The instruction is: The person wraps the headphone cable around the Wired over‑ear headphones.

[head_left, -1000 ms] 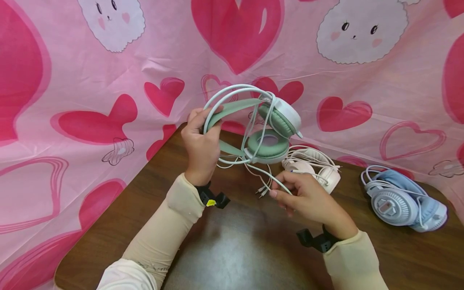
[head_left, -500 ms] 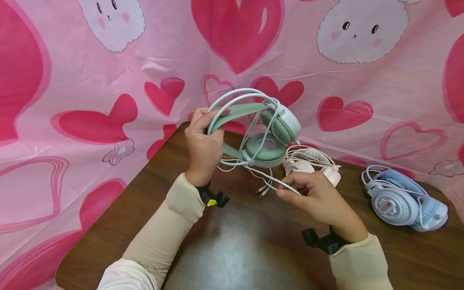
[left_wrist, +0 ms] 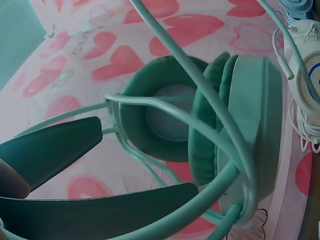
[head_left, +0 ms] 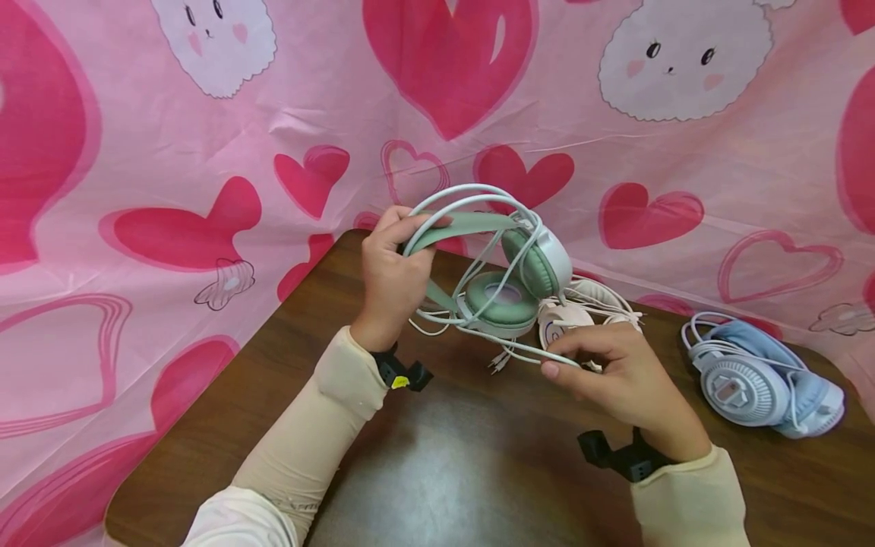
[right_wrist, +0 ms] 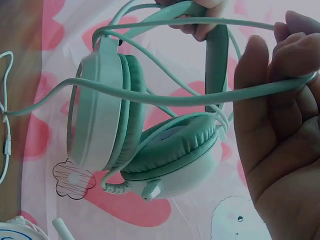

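Note:
My left hand (head_left: 395,281) grips the headband of mint-green and white headphones (head_left: 502,304), holding them above the table. The two padded ear cups point to the right; in the left wrist view the green ear pad (left_wrist: 207,125) of one faces the other. With thumb and fingers, my right hand (head_left: 618,384) holds the headphones' pale cable (head_left: 522,351), which runs across from the ear cups. A loop of that cable (right_wrist: 165,97) crosses the right palm in the right wrist view. Small plugs (head_left: 500,362) dangle below the cups.
White headphones (head_left: 601,296) with a coiled cord lie on the table behind my right hand, which partly hides them. Farther right lie blue headphones (head_left: 741,387). The brown wooden table (head_left: 410,471) meets a pink heart-print cloth (head_left: 328,91) at its back and left.
The green headphones and my left hand have moved slightly right and down. My right hand has moved right with the cable, which now stretches straighter between the hands.

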Available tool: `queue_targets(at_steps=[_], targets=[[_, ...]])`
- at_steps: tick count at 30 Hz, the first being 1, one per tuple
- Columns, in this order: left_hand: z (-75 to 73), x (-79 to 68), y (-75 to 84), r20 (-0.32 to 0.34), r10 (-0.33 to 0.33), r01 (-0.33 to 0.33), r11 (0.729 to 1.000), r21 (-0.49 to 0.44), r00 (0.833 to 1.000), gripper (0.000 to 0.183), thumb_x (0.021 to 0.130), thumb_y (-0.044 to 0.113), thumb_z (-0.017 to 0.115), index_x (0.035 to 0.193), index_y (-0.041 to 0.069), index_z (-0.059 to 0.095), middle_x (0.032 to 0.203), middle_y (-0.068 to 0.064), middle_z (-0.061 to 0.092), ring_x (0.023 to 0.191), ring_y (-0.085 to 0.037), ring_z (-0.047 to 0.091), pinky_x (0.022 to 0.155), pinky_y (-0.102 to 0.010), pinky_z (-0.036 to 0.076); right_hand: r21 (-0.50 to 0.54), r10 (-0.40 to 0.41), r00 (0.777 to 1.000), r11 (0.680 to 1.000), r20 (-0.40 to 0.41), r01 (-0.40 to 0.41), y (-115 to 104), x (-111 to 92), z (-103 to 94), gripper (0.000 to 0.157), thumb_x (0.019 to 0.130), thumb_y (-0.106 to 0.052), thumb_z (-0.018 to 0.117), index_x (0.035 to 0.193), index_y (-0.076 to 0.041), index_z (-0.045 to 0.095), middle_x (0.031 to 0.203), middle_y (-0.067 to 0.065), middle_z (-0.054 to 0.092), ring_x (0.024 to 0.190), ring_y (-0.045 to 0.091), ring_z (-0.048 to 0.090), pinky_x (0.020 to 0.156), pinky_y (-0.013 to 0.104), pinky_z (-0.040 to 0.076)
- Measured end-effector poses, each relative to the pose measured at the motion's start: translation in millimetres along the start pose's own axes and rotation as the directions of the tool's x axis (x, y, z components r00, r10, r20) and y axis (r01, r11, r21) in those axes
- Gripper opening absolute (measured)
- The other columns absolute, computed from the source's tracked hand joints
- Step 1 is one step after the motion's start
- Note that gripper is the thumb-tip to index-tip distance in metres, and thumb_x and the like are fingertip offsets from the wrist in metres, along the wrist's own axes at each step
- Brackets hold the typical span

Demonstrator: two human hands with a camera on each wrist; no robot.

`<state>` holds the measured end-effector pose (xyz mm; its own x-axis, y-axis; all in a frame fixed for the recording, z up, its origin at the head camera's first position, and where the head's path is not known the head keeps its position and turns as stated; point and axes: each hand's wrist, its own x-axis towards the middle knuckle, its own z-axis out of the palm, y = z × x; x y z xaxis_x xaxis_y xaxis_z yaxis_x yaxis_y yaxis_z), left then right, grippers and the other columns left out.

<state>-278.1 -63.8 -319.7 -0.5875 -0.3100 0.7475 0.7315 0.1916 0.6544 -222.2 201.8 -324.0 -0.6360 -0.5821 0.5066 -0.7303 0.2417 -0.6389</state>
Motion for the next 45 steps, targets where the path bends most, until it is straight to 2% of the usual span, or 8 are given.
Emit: queue_targets(at_steps=[8,14,17,20,24,30,37,45], targets=[[-11.1,5.4,-0.1,0.048,0.000,-0.001,1.000,0.027,0.999,0.020,0.084,-0.009,0.063,0.094,0.002,0.077,0.082,-0.008,0.058,0.077,-0.017,0.051,0.062,-0.027,0.043,-0.032,-0.035,0.999,0.999,-0.011,0.035,0,-1,-2.1,0.033,0.071,0.008,0.078,0.085,-0.020,0.071,0.071,-0.011,0.060,0.063,0.006,0.051,0.053,0.024,0.040],[-16.2,7.3,-0.3,0.079,0.016,-0.020,0.998,0.051,0.997,0.022,0.086,-0.006,0.061,0.095,0.004,0.078,0.084,-0.007,0.058,0.079,-0.017,0.053,0.062,-0.028,0.044,0.097,-0.141,0.989,0.985,-0.046,0.145,3,-1,-1.2,0.035,0.067,0.017,0.071,0.079,-0.015,0.064,0.070,-0.004,0.057,0.063,0.008,0.049,0.053,0.023,0.036],[-15.6,6.9,-0.1,0.106,0.008,-0.014,0.998,0.055,0.994,0.021,0.086,-0.005,0.061,0.095,0.005,0.078,0.085,-0.005,0.058,0.081,-0.017,0.053,0.062,-0.028,0.045,0.151,-0.143,0.988,0.977,-0.064,0.151,2,-3,-1.9,0.035,0.066,0.020,0.068,0.079,-0.012,0.064,0.071,-0.001,0.058,0.065,0.009,0.049,0.054,0.023,0.037],[-14.6,6.0,-0.1,0.128,-0.016,0.010,0.999,0.051,0.992,0.021,0.086,-0.005,0.062,0.094,0.005,0.078,0.084,-0.004,0.058,0.080,-0.016,0.053,0.062,-0.028,0.044,0.145,-0.131,0.989,0.980,-0.067,0.139,-1,-5,-4.3,0.037,0.065,0.021,0.068,0.079,-0.012,0.064,0.071,-0.001,0.058,0.064,0.009,0.049,0.052,0.023,0.037],[-14.2,5.3,0.5,0.165,-0.043,0.035,0.998,0.052,0.985,0.021,0.085,-0.006,0.063,0.093,0.005,0.079,0.083,-0.003,0.057,0.079,-0.016,0.052,0.061,-0.028,0.044,0.057,-0.113,0.991,0.991,-0.070,0.117,-3,-7,-8.6,0.038,0.063,0.018,0.072,0.076,-0.015,0.063,0.068,-0.004,0.056,0.060,0.006,0.047,0.048,0.021,0.034],[-14.9,4.1,3.1,0.245,-0.069,0.059,0.997,0.048,0.967,0.021,0.084,-0.005,0.063,0.094,0.005,0.079,0.085,-0.004,0.057,0.079,-0.016,0.051,0.058,-0.029,0.044,0.051,-0.090,0.991,0.994,-0.102,0.096,-5,-10,-13.5,0.037,0.062,0.020,0.072,0.075,-0.013,0.063,0.069,-0.003,0.056,0.058,0.005,0.045,0.042,0.020,0.032],[-15.3,1.9,7.4,0.350,-0.109,0.101,0.994,0.040,0.930,0.025,0.082,-0.006,0.061,0.094,0.007,0.079,0.088,-0.004,0.057,0.082,-0.016,0.052,0.058,-0.031,0.045,0.064,-0.121,0.982,0.989,-0.147,0.132,-5,-11,-17.9,0.036,0.060,0.021,0.072,0.075,-0.011,0.066,0.067,-0.002,0.057,0.056,0.004,0.044,0.042,0.020,0.032],[-10.7,-1.1,9.7,0.420,-0.050,0.051,0.999,0.009,0.906,0.034,0.078,-0.011,0.054,0.092,0.007,0.079,0.083,0.002,0.056,0.079,-0.015,0.051,0.058,-0.031,0.043,0.022,-0.127,0.963,0.990,-0.236,0.136,-8,-13,-19.2,0.032,0.061,0.019,0.078,0.077,-0.007,0.070,0.068,-0.001,0.060,0.057,0.005,0.044,0.044,0.020,0.031]])
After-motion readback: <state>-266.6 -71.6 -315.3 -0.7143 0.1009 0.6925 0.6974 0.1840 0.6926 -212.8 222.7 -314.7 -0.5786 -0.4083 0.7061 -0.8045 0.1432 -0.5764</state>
